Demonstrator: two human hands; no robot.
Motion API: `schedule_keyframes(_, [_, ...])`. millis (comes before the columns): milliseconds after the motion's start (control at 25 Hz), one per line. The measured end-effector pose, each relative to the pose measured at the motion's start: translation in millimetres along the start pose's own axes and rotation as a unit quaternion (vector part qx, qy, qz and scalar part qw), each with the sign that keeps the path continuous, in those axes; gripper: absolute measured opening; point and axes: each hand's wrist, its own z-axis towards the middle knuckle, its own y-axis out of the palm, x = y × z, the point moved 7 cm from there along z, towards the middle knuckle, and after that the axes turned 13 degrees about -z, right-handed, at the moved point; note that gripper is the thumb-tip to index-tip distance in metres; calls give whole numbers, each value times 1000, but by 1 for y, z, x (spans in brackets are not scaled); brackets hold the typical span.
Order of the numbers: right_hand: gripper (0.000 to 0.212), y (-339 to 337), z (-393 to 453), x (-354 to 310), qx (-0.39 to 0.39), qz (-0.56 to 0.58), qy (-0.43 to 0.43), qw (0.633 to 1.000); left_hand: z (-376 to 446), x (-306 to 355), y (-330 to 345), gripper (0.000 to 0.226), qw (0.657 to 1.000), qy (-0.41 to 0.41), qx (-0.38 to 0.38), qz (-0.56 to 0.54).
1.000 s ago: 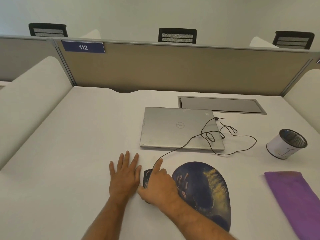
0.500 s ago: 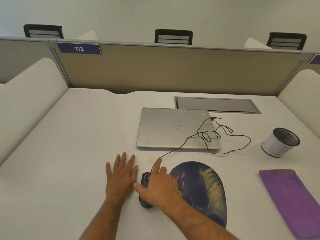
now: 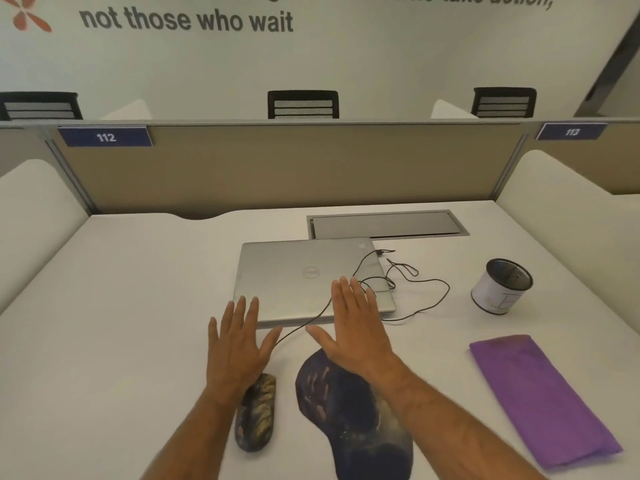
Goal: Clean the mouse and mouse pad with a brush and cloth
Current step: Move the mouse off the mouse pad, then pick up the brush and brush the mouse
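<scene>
A dark mouse [image 3: 256, 412] with yellowish smears lies on the white desk, partly under my left wrist. Its black cable [image 3: 408, 284] runs up across the laptop. To its right lies the dark blue mouse pad [image 3: 349, 410], also smeared. My left hand [image 3: 237, 344] is flat with fingers spread, just ahead of the mouse and holding nothing. My right hand [image 3: 356, 327] is open too, raised over the pad's far edge and the laptop's near edge. A folded purple cloth [image 3: 540, 396] lies at the right. No brush is visible.
A closed silver laptop [image 3: 298, 275] sits behind the hands. A black mesh cup with a white wrap [image 3: 502, 285] stands at the right, ahead of the cloth. A grey cable hatch [image 3: 388, 225] lies behind the laptop. Beige partitions wall the desk at the back and sides.
My right hand has let go of the mouse and lifted forward, now open. The mouse lies left of the pad. The camera has tilted up, so the desk appears lower in view.
</scene>
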Motion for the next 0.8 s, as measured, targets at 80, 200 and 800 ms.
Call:
schedule_keyframes(80, [97,5,1,34,9,-27,26,999,14,36,13,88,999,48,-4,6])
schedule_keyframes(200, [98,9,-6,84,26,-49,66,996,27,90,38,87,995,94,-27,22])
schedule_keyframes(800, [41,-13,-24,332,122,21,303,945,31,290,169,92,968,207,-140,10])
